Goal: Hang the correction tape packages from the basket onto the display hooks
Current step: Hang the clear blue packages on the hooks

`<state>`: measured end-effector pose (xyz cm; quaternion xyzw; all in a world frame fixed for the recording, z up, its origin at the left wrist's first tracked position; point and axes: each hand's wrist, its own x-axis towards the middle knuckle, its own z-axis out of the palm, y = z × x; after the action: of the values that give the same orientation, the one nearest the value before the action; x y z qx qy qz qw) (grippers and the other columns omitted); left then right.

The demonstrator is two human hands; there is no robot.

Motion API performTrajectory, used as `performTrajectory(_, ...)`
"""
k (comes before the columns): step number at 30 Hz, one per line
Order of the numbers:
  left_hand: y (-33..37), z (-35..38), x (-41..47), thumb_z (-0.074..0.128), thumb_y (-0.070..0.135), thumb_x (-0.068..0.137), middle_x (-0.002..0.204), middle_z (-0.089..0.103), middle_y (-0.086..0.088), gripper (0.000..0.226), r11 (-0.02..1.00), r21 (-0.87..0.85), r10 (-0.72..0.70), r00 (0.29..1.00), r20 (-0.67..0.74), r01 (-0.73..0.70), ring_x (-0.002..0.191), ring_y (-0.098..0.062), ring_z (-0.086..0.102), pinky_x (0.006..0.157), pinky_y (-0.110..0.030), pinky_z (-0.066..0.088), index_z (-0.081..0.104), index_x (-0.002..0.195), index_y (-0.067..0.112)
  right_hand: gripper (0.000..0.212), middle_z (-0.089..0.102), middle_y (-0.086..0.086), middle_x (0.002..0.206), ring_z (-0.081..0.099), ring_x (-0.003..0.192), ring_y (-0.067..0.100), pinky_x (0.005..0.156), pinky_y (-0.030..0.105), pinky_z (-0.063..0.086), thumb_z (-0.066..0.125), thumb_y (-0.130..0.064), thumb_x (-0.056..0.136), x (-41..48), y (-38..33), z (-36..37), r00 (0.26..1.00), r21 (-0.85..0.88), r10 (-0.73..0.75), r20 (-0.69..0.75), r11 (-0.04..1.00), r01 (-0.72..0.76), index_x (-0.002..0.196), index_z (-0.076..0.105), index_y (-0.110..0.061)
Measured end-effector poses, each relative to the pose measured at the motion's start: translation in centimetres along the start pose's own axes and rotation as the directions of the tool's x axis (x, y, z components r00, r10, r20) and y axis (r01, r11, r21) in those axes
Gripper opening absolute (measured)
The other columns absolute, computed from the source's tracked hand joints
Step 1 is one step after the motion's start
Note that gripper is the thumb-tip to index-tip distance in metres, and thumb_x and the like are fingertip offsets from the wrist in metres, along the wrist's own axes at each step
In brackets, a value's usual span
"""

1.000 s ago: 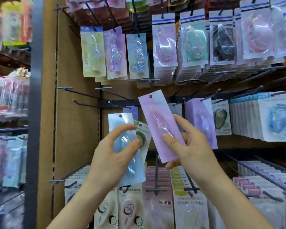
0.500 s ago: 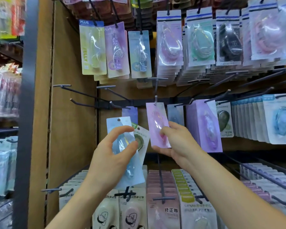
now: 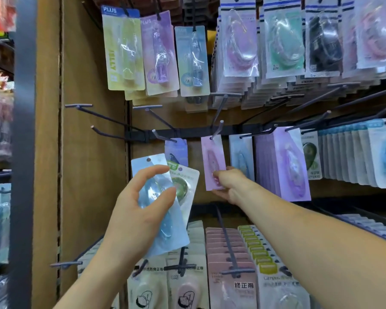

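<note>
One pink package (image 3: 213, 161), hooked, right fingers (image 3: 218, 175) gripping

A pale pink pack (image 3: 213, 162) hangs at centre on a dark hook (image 3: 216, 130). At 3 o'clock of it: a light blue pack (image 3: 241, 157), then a lilac stack (image 3: 283, 166). At 9 o'clock, a light blue pack (image 3: 158, 206) overlaps a white pack with a green tab and green disc (image 3: 184, 186). At 11 o'clock hang yellow (image 3: 123, 50), lilac (image 3: 159, 52) and pale blue (image 3: 193, 61) packs. The backing board (image 3: 91, 175) is tan.
</note>
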<state>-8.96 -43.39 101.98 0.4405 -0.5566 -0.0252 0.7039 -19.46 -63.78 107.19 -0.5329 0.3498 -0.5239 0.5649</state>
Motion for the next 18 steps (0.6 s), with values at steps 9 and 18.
performTrajectory(9, 0.0, 1.1, -0.1, 0.067, 0.022, 0.089, 0.093, 0.062, 0.023, 0.029, 0.997, -0.065, -0.040, 0.999, 0.009, 0.040, 0.069, 0.010, 0.059, 0.058, -0.007, 0.044, 0.066, 0.103, 0.047, 0.032, 0.061, 0.021, 0.103, 0.068, 0.095, 0.036, 0.088, 0.049, 0.056, 0.056, -0.030, 0.100, -7.9, -2.6, -3.5, 0.953, -0.193, 0.092, 0.290, 0.980, -0.036, 0.125, 0.047, -0.012)
performTrajectory(18, 0.5, 4.3, -0.2, 0.060, 0.021, 0.096, 0.114, 0.064, 0.023, 0.053, 0.975, -0.221, -0.014, 0.998, 0.060, 0.027, 0.101, -0.001, 0.066, 0.079, -0.024, 0.057, 0.034, 0.135, 0.045, 0.051, 0.074, 0.007, 0.113, 0.072, 0.101, 0.030, 0.081, 0.045, 0.060, 0.066, -0.006, 0.091, -14.6, -0.9, -4.5, 0.747, -0.006, -0.220, 0.627, 0.958, 0.287, 0.132, 0.051, -0.031)
